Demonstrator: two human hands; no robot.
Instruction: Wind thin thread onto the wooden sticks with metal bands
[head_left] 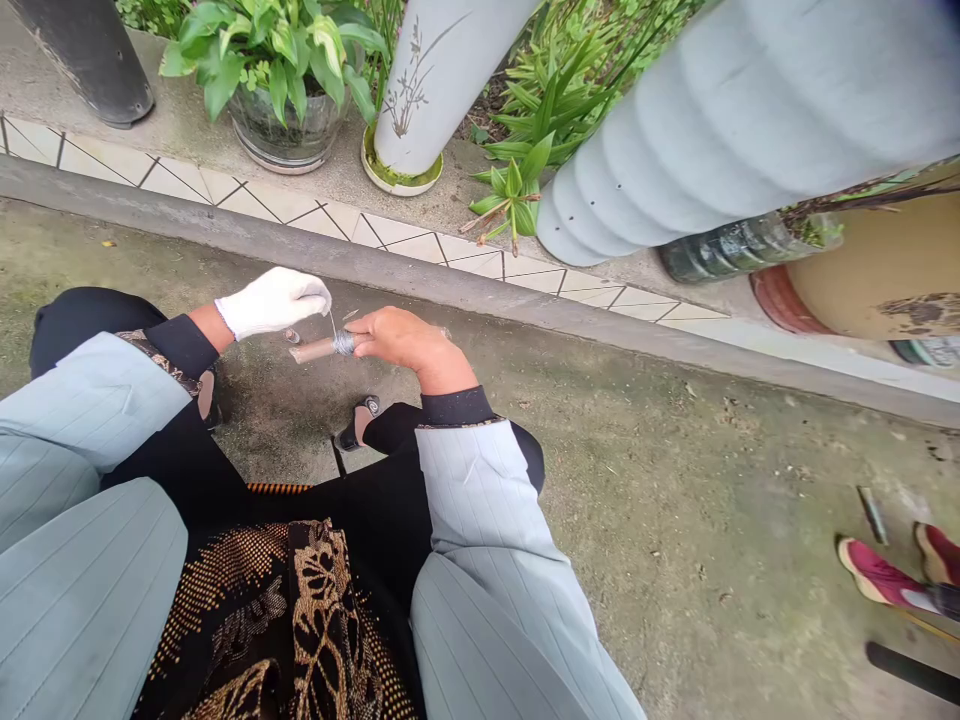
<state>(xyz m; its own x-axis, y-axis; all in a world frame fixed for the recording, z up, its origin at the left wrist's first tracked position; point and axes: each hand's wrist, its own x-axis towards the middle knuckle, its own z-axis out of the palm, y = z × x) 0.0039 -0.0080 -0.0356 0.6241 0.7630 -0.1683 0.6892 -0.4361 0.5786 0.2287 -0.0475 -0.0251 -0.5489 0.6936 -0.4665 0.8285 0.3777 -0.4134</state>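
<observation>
My right hand (pixel 405 340) is bare and grips one end of a short brown stick (pixel 315 349) held level above the concrete ground. A band of thin grey wire (pixel 343 343) is wound around the stick beside my fingers. My left hand (pixel 274 300) wears a white glove and pinches the free end of that wire, pulled up from the winding. Both hands are out in front of my knees, which are in dark trousers.
A tiled kerb (pixel 420 245) runs across ahead, with a potted leafy plant (pixel 285 90), a tall white vase (pixel 427 90) and large ribbed grey pots (pixel 712 130) beyond it. Another person's red shoes (pixel 892 575) stand at lower right.
</observation>
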